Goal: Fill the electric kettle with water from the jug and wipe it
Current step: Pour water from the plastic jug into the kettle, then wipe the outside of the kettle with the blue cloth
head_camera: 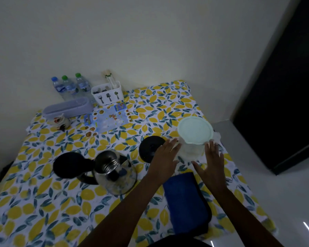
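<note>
Both hands were open, the fingers spread. The clear jug [193, 139] with a pale green lid stood between the left hand [163, 157] and the right hand [213, 161]. The blue cloth [185, 202] lay below the palms.

Lemon-print table [43, 211]; kettle [114, 173], jug [193, 139], cloth [185, 202].

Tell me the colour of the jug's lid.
Pale mint green lid, seen best in the head view.
</note>
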The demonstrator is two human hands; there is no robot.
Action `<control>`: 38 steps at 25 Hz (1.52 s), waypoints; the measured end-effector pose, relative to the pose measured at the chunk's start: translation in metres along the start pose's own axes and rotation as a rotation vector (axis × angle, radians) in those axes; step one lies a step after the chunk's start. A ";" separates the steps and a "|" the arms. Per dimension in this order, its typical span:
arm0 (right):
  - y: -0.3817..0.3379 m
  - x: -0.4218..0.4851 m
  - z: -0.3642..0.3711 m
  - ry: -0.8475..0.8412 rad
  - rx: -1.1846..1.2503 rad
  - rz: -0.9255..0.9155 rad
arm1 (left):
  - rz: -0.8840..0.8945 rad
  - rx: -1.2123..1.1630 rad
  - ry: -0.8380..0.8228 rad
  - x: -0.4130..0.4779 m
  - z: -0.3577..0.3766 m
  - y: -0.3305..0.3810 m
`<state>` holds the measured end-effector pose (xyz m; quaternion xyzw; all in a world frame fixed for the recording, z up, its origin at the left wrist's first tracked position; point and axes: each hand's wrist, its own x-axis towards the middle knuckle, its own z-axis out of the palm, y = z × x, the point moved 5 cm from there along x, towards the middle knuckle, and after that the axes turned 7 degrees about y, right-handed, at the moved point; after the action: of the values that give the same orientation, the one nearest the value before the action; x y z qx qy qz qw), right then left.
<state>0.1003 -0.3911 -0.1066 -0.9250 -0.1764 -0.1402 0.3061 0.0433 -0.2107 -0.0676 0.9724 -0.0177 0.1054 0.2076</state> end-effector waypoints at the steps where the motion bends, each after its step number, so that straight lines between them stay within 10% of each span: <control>1: -0.013 -0.006 0.002 -0.016 -0.019 -0.033 | -0.021 -0.012 0.022 -0.013 -0.010 -0.009; 17: -0.244 -0.056 0.116 -0.467 0.104 -0.308 | -0.587 0.071 0.551 -0.196 -0.186 -0.168; 22: -0.253 -0.047 0.112 -0.422 0.230 -0.182 | -0.614 -0.255 0.528 -0.192 -0.190 -0.177; 28: -0.253 -0.045 0.110 -0.431 0.356 -0.157 | -0.286 -0.027 0.134 -0.149 -0.155 -0.148; 38: -0.241 -0.041 0.125 -0.435 0.414 -0.139 | -0.523 0.090 0.135 -0.128 -0.136 -0.156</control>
<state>-0.0170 -0.1432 -0.0935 -0.8368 -0.3256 0.0792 0.4329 -0.0971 -0.0143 -0.0354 0.9428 0.2528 0.1136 0.1853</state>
